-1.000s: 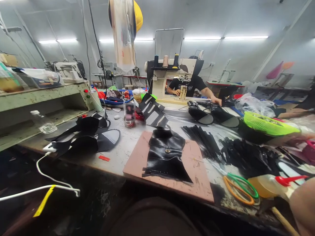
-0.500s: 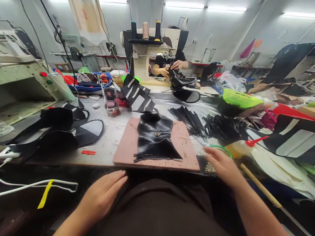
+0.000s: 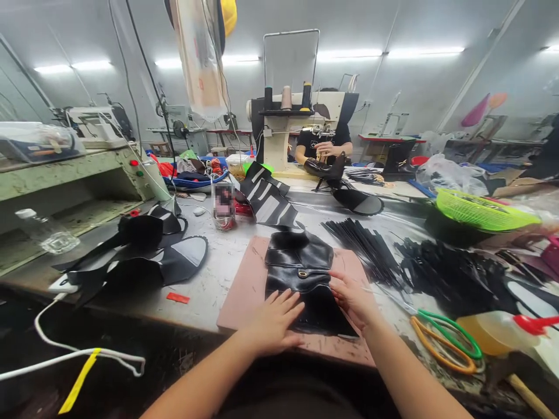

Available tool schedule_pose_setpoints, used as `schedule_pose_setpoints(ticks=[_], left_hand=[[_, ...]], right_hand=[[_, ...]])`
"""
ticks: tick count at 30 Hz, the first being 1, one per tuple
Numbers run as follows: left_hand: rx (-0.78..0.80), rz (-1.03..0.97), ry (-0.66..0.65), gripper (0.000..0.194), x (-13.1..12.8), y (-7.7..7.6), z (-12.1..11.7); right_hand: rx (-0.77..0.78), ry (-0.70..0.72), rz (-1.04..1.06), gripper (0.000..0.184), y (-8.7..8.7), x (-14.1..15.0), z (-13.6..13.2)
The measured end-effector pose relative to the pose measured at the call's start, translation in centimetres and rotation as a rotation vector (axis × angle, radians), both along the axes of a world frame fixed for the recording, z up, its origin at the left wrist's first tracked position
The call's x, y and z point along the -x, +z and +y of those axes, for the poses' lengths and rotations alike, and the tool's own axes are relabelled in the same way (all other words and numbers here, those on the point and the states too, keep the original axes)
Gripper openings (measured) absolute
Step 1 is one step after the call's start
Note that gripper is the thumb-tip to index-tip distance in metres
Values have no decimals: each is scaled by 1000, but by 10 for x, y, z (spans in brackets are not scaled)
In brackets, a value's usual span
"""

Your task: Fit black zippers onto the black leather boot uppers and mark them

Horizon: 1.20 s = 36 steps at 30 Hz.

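A black leather boot upper (image 3: 301, 256) with a small gold buckle (image 3: 302, 273) lies on a pink board (image 3: 244, 285) at the bench's front edge. My left hand (image 3: 275, 320) rests on its lower left part, palm down with the fingers spread. At the upper's right edge is my right hand (image 3: 351, 299), fingers stretched out and slightly curved, touching the leather near the strap seam. Whether the right thumb goes beneath the edge cannot be seen. Scissors with green and orange handles (image 3: 449, 340) lie right of the board.
Black strips (image 3: 367, 250) lie behind the scissors, near a green basket (image 3: 484, 209). A glue bottle (image 3: 493, 331) with a red nozzle lies at right. More black boot pieces (image 3: 144, 250) are on the left, beside a power strip (image 3: 63, 283). A co-worker (image 3: 325, 145) sits behind a sewing machine.
Both hands have come in from the sides of the board onto the boot upper, the left from below the bench edge and the right from beside the scissors. The view has tilted up and shifted left.
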<state>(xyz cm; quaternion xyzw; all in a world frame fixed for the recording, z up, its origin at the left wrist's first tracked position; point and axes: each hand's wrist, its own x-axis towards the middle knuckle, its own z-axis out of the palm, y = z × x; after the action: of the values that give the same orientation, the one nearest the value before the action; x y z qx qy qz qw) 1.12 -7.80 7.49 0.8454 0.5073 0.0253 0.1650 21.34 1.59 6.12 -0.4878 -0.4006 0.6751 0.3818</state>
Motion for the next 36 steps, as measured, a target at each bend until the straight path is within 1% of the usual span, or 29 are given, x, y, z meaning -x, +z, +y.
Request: schedule_pose_setpoints(ticks=[2, 4, 7, 9, 11, 12, 13, 15, 16, 18, 20, 22, 24, 26, 28, 30, 31, 33, 35, 36], left_hand=[[0, -15, 6, 72, 0, -3, -2], [-5, -36, 10, 75, -1, -7, -2], [29, -74, 16, 76, -2, -10, 2], [84, -173, 43, 75, 1, -11, 6], [143, -424, 137, 71, 10, -14, 11], [169, -612, 213, 68, 16, -17, 14], [179, -838, 318, 65, 24, -19, 15], [160, -991, 411, 62, 40, -24, 15], [135, -1119, 480, 59, 48, -26, 13], [116, -1213, 558, 52, 61, -27, 7], [95, -1191, 598, 47, 67, -26, -2], [60, -1075, 597, 46, 67, -24, -8], [1, -887, 578, 45, 65, -24, -9], [-90, -642, 565, 47, 61, -26, -6], [-156, -413, 539, 52, 56, -30, 1], [-177, -273, 503, 56, 50, -30, 6], [-189, -243, 491, 57, 47, -28, 8], [-253, -247, 482, 54, 40, -19, 8], [-332, -329, 472, 47, 30, -7, 5], [-337, -401, 453, 42, 24, -1, 2]], right_hand=[[29, -25, 68, 45, -5, 0, 2], [1, -27, 76, 44, -9, 3, 3], [-87, -11, -23, 40, -10, 5, 7], [-199, -63, -139, 36, -8, 0, 11], [-299, -163, -243, 36, -6, -14, 14], [-326, -215, -281, 36, -6, -24, 14], [-336, -257, -314, 37, -6, -34, 13], [-330, -294, -391, 37, -6, -53, 5], [-331, -294, -437, 37, -7, -61, -1], [-336, -265, -523, 35, -9, -69, -14], [-345, -208, -581, 34, -13, -69, -26], [-366, -152, -627, 34, -15, -63, -34], [-379, -109, -652, 34, -15, -54, -35], [-390, -50, -662, 34, -11, -42, -32], [-421, 54, -683, 34, -3, -31, -27], [-469, 163, -729, 34, 5, -24, -23], [-479, 188, -750, 33, 9, -23, -21], [-447, 228, -764, 30, 15, -28, -21], [-391, 289, -755, 25, 17, -37, -24], [-367, 328, -745, 21, 17, -42, -27]])
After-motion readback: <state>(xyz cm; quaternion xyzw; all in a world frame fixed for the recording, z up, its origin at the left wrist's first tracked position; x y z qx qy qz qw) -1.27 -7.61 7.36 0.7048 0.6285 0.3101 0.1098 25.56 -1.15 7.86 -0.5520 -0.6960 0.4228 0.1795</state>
